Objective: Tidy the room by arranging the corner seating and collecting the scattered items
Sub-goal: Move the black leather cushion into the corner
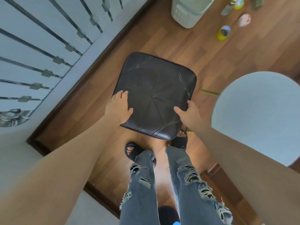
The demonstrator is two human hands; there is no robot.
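A square stool with a dark brown leather seat [155,93] stands on the wooden floor in front of my feet. My left hand [119,108] grips its near left corner, thumb on top and fingers over the edge. My right hand [188,113] grips its near right edge, thumb on the seat and fingers curled under the side. Scattered items lie on the floor at the upper right: a yellow cup on its side [224,32], a pink item [244,20], a grey bottle [227,8] and a yellow and white bottle [238,2].
A white wall with a barred window [48,51] runs along the left, with a dark skirting board at its foot. A pale green bin [186,12] stands at the top. A round light blue seat [259,117] is close on my right. A thin gold leg [209,92] shows beside it.
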